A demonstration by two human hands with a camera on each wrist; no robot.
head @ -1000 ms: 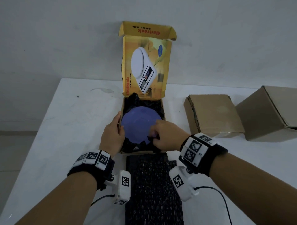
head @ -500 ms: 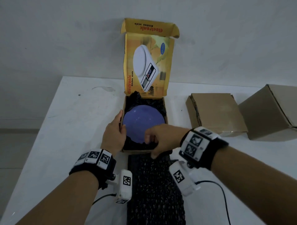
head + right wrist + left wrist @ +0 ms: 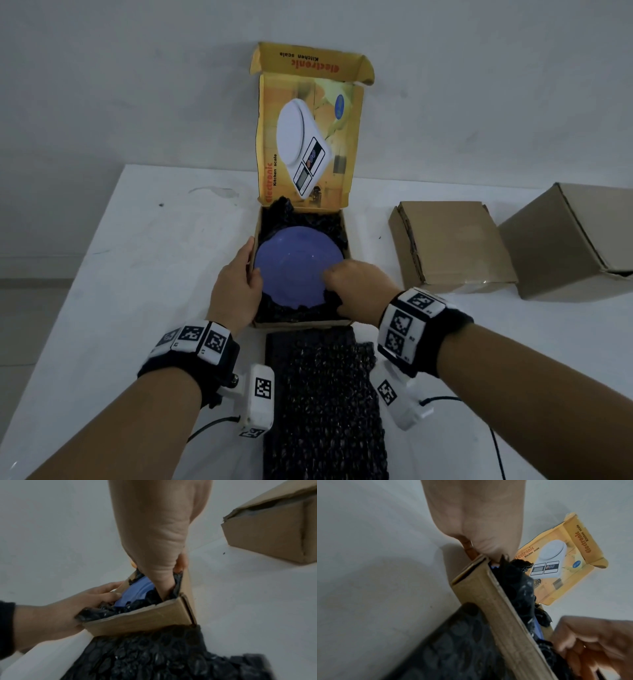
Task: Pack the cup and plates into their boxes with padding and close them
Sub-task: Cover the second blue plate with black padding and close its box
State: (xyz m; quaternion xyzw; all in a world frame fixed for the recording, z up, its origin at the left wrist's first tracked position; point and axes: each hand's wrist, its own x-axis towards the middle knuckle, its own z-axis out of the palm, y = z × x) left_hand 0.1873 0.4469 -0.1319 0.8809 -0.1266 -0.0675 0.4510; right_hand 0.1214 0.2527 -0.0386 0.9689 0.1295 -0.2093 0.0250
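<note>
Head view shows my left hand (image 3: 236,284) clasping the left wall of the yellow box (image 3: 301,322), thumb over the rim inside, fingers down the outside. The purple plate (image 3: 296,265) lies in that box on crumpled black bubble wrap (image 3: 308,219), tilted a little, its left edge just beside my thumb. My right hand (image 3: 359,291) reaches into the near right corner, fingers curled down into the padding beside the plate's edge; the right wrist view shows them buried between wrap and cardboard wall, but I cannot tell whether they pinch the wrap or only push it. The printed lid (image 3: 308,137) stands upright at the far side. A long strip of black wrap (image 3: 325,404) runs from the box's near wall toward me across the white table (image 3: 137,257). Two brown cardboard boxes, one flat (image 3: 452,246), one larger (image 3: 575,240), sit to the right, near each other.
</note>
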